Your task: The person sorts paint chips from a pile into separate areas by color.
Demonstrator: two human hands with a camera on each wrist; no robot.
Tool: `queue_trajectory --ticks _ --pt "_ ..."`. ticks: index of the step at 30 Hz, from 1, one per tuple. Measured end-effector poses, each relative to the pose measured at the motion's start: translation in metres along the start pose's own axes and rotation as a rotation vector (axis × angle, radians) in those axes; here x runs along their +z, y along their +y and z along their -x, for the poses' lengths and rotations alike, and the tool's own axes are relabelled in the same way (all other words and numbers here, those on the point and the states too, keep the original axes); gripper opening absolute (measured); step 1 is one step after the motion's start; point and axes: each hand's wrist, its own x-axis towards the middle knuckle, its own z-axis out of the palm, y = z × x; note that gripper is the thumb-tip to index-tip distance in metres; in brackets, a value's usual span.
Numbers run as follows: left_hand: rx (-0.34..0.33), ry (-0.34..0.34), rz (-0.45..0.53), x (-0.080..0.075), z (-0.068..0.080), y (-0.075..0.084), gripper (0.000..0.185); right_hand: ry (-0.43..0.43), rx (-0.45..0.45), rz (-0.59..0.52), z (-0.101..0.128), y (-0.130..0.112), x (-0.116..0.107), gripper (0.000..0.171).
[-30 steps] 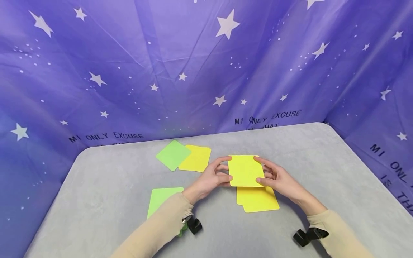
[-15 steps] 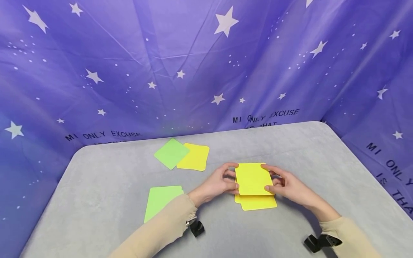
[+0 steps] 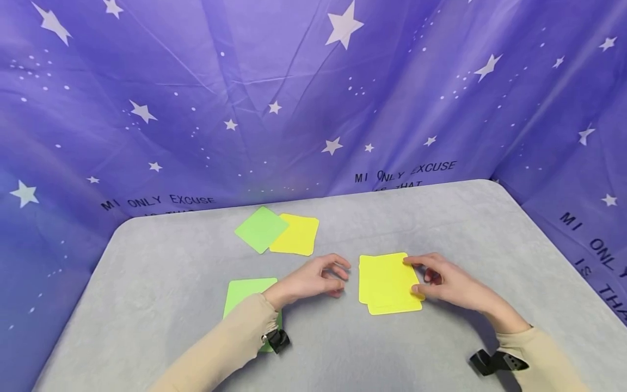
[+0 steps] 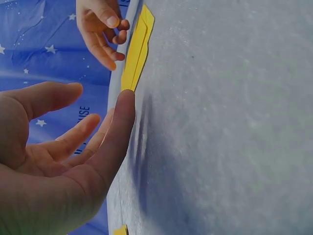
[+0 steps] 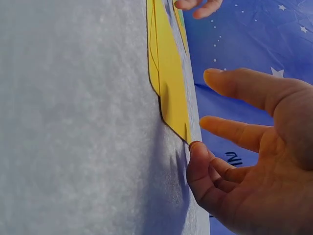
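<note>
- The yellow pile (image 3: 389,283) lay on the tabletop (image 3: 161,261), right of centre, between the two hands; that spot probably suited work from both sides at once.
- Its cards did not line up: one corner jutted out along the near edge, likely because they rested loosely and nothing squared them.
- The left hand (image 3: 313,277) hung just beside the pile's left edge, fingers loosely bent, holding nothing; its clear gap from the cards left that side without support or pressure.
- The right hand (image 3: 450,286) was loosely spread at the right edge, index finger and thumb overlapping it from above, with no grip showing. Whether a fingertip touched could not be told for sure; keeping so close perhaps steadied or guided that side.
- Farther back, a green card (image 3: 262,230) overlapped the far yellow cards (image 3: 295,235), turned like a diamond, so both colours could be seen.
- The near green cards (image 3: 251,294) lay under the line of the left sleeve (image 3: 225,343), which hid part of them.
</note>
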Motion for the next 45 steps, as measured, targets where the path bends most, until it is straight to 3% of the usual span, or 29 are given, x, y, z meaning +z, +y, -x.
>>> queue_trajectory --ticks 11,20,32,45 --pt "0.002 0.011 -0.024 -0.016 0.008 -0.001 0.034 0.022 -0.03 -0.011 -0.014 -0.007 0.005 0.047" --pt "0.043 0.067 0.016 -0.036 0.02 -0.005 0.035 -0.007 -0.024 -0.055 -0.037 -0.019 0.016 0.043" --pt "0.034 0.14 0.03 -0.058 0.037 -0.012 0.04 -0.066 -0.073 -0.108 -0.065 -0.032 0.04 0.037" --pt "0.005 0.222 0.054 -0.083 0.054 -0.02 0.04 -0.048 -0.098 -0.236 -0.089 -0.046 0.062 0.037"
